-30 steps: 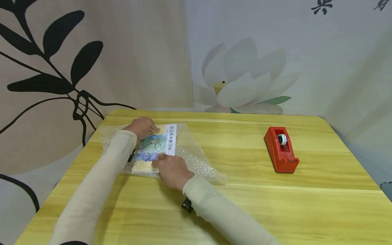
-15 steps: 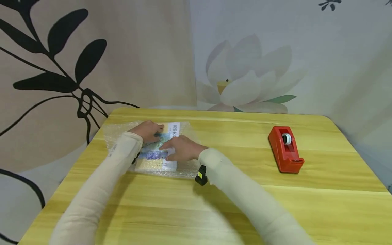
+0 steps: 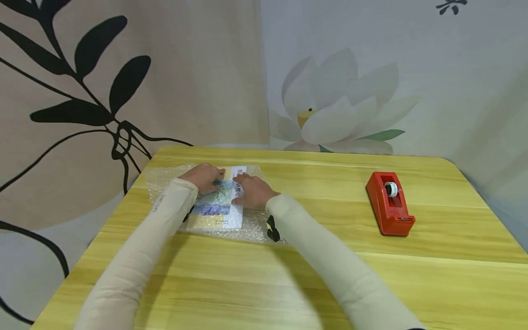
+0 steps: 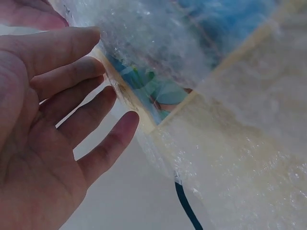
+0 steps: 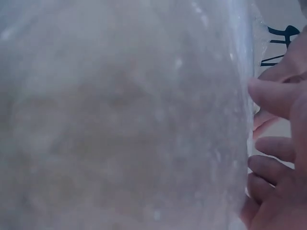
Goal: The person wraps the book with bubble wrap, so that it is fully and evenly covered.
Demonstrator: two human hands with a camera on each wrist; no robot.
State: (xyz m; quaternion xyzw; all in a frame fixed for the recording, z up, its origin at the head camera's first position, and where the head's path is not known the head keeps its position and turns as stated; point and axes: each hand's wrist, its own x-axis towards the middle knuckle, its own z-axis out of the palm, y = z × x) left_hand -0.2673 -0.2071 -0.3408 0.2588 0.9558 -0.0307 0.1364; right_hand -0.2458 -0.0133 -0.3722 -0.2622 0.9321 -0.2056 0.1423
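Note:
A picture-covered book (image 3: pixel 212 210) with a white strip of printed characters lies with clear bubble wrap (image 3: pixel 257 228) about it, on the left part of the table. My left hand (image 3: pixel 203 178) rests at the book's upper left, fingers extended and slightly bent. In the left wrist view those fingers (image 4: pixel 127 122) touch the wrapped edge of the book. On the strip at the book's right side lies my right hand (image 3: pixel 256 190). Bubble wrap (image 5: pixel 144 120) fills most of the right wrist view, and loosely bent fingers (image 5: pixel 271 170) meet its edge.
A red tape dispenser (image 3: pixel 389 206) with a white roll stands on the right of the wooden table (image 3: pixel 231 279). Behind the table's far edge hangs a printed curtain (image 3: pixel 206 78) with leaf and flower patterns.
My right hand has moved from the book's near edge, across the cover, to its right side. The left hand stays near the upper left. The head view has shifted slightly.

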